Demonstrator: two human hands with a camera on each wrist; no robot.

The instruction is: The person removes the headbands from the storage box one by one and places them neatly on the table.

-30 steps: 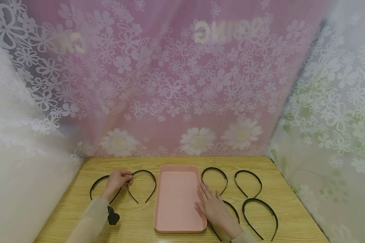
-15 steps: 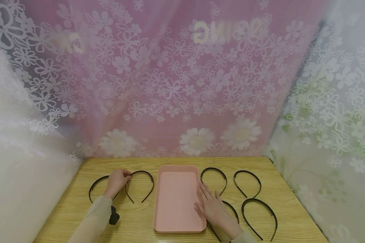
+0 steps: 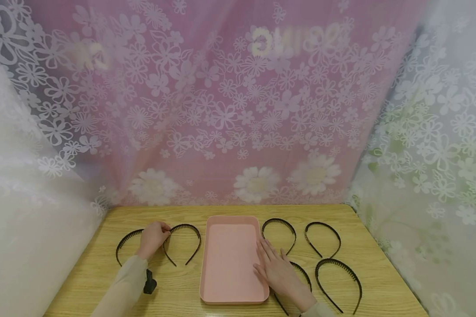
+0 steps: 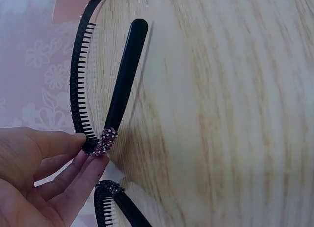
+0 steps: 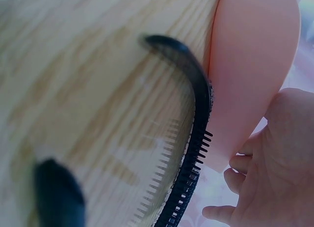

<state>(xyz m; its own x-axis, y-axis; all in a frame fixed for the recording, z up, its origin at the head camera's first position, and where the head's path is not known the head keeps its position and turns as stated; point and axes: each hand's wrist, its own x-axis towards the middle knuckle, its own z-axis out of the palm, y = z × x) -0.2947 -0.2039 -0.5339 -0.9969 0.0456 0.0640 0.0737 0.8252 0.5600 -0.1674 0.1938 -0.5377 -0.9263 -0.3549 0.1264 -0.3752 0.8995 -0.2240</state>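
In the head view, my left hand [image 3: 152, 241] pinches the upper left side of a black toothed headband [image 3: 199, 243] between thumb and fingers. The left wrist view shows this headband [image 4: 76, 89] with pink, white and dark sparkly beading near the fingertips. A second toothed headband [image 3: 121, 245] lies to the left, partly hidden by the hand. Straight fingers of my right hand [image 3: 282, 274] rest against the right side of a pink rectangular tray [image 3: 232, 264]. Beneath that hand lies a headband [image 3: 306, 275], partly covered; the right wrist view catches a toothed headband [image 5: 198, 114] beside the tray.
More black headbands lie right of the tray: one at the back [image 3: 279, 220], one at the far right back [image 3: 337, 235] and one in front [image 3: 358, 284]. All rest on a wood-grain table [image 3: 174, 288]. Floral curtains [image 3: 238, 110] enclose the back and sides.
The pinched headband has shifted slightly left, and my left wrist has moved a little to the right. My right hand and the tray look nearly unchanged.
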